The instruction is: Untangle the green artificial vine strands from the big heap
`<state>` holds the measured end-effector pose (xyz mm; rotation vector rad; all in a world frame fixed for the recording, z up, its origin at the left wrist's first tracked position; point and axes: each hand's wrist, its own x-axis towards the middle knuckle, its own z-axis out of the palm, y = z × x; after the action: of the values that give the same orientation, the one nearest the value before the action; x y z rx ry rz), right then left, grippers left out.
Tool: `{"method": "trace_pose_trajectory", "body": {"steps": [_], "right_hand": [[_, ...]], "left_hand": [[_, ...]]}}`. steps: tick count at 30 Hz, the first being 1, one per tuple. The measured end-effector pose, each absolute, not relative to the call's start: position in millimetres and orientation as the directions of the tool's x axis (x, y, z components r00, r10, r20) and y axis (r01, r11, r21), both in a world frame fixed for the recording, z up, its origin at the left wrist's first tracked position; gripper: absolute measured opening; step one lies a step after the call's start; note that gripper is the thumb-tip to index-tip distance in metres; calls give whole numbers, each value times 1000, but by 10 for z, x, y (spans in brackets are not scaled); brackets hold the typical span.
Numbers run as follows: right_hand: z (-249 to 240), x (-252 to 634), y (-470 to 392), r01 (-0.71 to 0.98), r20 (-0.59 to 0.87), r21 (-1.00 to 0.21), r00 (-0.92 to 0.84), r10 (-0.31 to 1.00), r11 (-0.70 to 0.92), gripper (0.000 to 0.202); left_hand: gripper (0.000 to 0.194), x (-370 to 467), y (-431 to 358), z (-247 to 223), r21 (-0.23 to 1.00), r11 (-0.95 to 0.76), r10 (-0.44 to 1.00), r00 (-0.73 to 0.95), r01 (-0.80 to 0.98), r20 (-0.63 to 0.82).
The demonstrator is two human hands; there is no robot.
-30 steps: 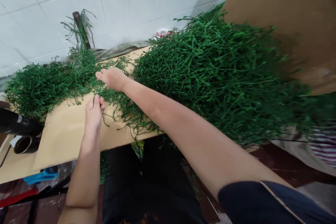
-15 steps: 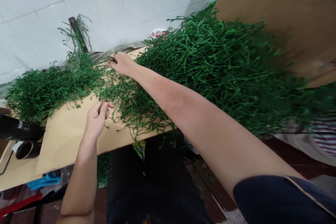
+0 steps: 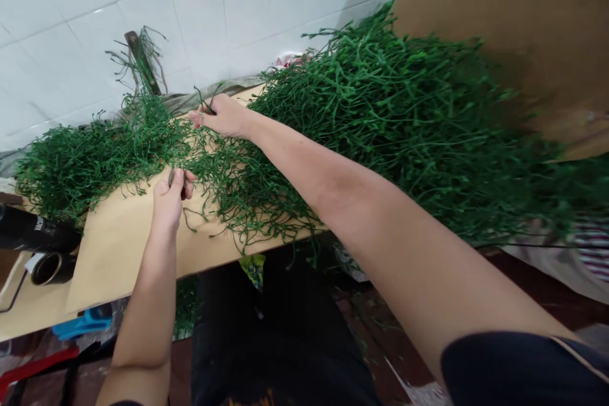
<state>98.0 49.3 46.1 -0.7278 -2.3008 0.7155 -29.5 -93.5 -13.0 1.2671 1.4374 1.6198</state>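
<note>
My left hand (image 3: 170, 193) is pinched on a thin green stem over the near part of the cardboard sheet (image 3: 118, 247). Farther off, near the sheet's back edge, my right hand (image 3: 224, 115) has one or two green stems (image 3: 205, 100) between thumb and fingers, their ends poking up. A loose spread of the same stems (image 3: 242, 184) lies under and beside the right hand. To its right rises a big heap of green stems (image 3: 371, 95) with small knobbed tips. Another pile (image 3: 80, 162) lies on the left.
A black cylinder (image 3: 35, 228) and a dark cup-like roll (image 3: 50, 268) lie at the left edge. Behind the left pile stands a dark post (image 3: 137, 57) with stems hanging on it. White tiles (image 3: 200, 19) form the wall; a large brown board (image 3: 514, 32) leans at right.
My left hand has moved up slightly, toward the stems. In my right hand the stem now shows more, sticking up above the fingers. A single stem shows on the cardboard beside my left wrist.
</note>
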Motion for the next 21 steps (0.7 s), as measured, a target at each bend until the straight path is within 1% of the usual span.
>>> {"method": "trace_pose_trajectory", "body": {"steps": [3, 7, 9, 12, 15, 18, 21], "right_hand": [[422, 972, 528, 312, 380, -662, -644, 664, 682, 33], [356, 945, 606, 419, 368, -646, -561, 742, 638, 23], [335, 944, 592, 413, 376, -654, -550, 746, 634, 24], [321, 936, 485, 279, 381, -698, -635, 672, 659, 35], [297, 892, 356, 143, 325, -772, -749, 578, 620, 44], [254, 821, 286, 49, 243, -866, -830, 503, 498, 47], [228, 761, 263, -31, 197, -944, -851, 487, 328, 43]], "left_hand": [[32, -353, -972, -153, 954, -280, 855, -423, 107, 299], [30, -399, -1017, -142, 932, -346, 807, -473, 108, 355], [28, -407, -1030, -128, 930, -350, 791, -494, 117, 360], [24, -410, -1025, -130, 935, -332, 779, -522, 127, 348], [23, -413, -1000, -159, 936, -326, 773, -531, 136, 346], [25, -416, -985, -194, 927, -344, 777, -510, 147, 369], [25, -416, -993, -226, 926, -330, 803, -462, 182, 377]]}}
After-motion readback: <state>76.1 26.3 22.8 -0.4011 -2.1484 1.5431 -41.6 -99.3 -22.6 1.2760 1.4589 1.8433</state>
